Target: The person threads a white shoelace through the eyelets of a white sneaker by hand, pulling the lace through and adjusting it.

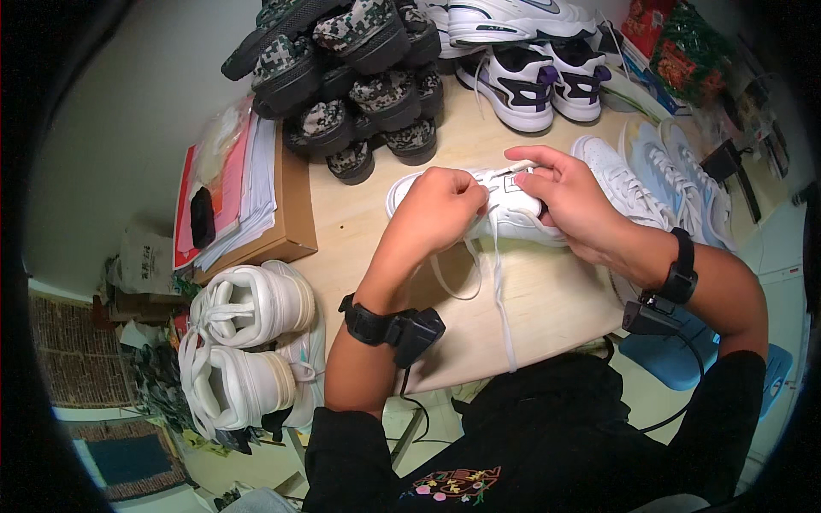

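Observation:
A white sneaker (515,224) lies sideways on the pale wooden table, its toe to the left and its opening to the right. My left hand (434,209) is closed in a pinch on the white shoelace (501,312) at the eyelets. One lace end hangs down over the table's near edge, and another loops beneath my left hand. My right hand (577,198) grips the sneaker by its tongue, thumb on the tongue and index finger stretched above it. The other right fingers are partly hidden behind the shoe's collar.
Camouflage shoes (376,94) are stacked at the far left, white-and-black sneakers (522,90) at the far middle. More pale sneakers (629,184) stand right of my right hand. White shoes (256,342) sit at the left edge, below a cardboard box (286,209) with papers. A blue stool (667,350) stands below right.

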